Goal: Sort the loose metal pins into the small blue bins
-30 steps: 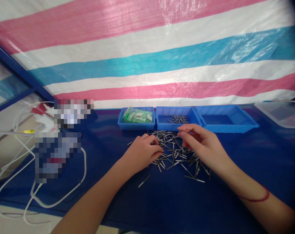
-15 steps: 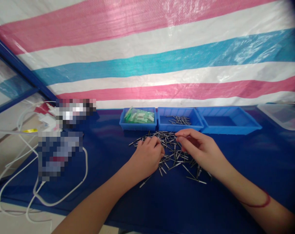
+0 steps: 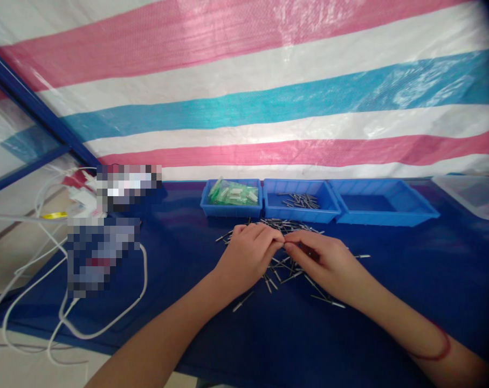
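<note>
My left hand (image 3: 250,253) and my right hand (image 3: 325,258) meet above a loose pile of blind rivets (image 3: 279,267). Their fingertips touch, pinched together, and whatever lies between them is hidden. Part of the pile is covered by both hands. These rivets are thin, dark metal pins with a silvery sleeve, lying in all directions. Behind the pile, the middle blue bin (image 3: 337,209) has a small heap of the same rivets (image 3: 301,201) in it.
A left blue bin (image 3: 232,211) contains green-and-clear plastic packets (image 3: 234,193). To the right stand another blue bin (image 3: 390,218) and a clear plastic container (image 3: 470,196). White cables (image 3: 145,269) and blurred-out items lie at the left of the blue table (image 3: 179,258).
My right hand has moved left and slightly down, and my left hand has turned toward it, so their fingertips now meet. A rivet now shows at the right of my right hand.
</note>
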Available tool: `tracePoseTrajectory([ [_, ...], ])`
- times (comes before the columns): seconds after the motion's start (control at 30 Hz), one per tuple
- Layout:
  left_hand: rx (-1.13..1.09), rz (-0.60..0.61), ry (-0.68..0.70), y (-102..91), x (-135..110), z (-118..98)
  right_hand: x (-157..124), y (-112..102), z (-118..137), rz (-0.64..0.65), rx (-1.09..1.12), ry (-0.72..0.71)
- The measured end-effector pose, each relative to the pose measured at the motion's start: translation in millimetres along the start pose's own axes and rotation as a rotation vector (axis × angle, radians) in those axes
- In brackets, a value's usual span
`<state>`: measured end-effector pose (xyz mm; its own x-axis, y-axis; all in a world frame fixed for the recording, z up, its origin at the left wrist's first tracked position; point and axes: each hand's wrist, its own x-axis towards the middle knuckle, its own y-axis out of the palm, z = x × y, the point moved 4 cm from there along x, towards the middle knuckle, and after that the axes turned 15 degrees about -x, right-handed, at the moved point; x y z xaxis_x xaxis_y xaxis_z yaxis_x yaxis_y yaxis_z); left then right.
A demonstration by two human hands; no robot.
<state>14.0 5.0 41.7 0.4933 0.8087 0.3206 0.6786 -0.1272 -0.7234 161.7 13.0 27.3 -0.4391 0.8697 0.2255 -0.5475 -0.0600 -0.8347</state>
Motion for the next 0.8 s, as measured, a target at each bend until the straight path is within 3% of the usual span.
tracePoseTrajectory([
  [0.2,-0.189,-0.141,-0.026,-3.7,-0.7,1.7,0.2,2.2,-1.0,0.041,0.087,0.02],
  [0.37,-0.333,-0.13,-0.061,-4.9,1.1,3.8,-0.3,4.2,-2.9,0.033,0.131,0.058],
  [0.53,-0.371,-0.145,-0.012,-7.6,1.5,0.4,-1.4,5.8,-6.7,0.036,0.2,0.112],
  [0.8,-0.385,-0.181,-0.047,-4.4,1.7,6.1,-5.4,-1.8,-5.9,-0.202,0.196,0.059],
])
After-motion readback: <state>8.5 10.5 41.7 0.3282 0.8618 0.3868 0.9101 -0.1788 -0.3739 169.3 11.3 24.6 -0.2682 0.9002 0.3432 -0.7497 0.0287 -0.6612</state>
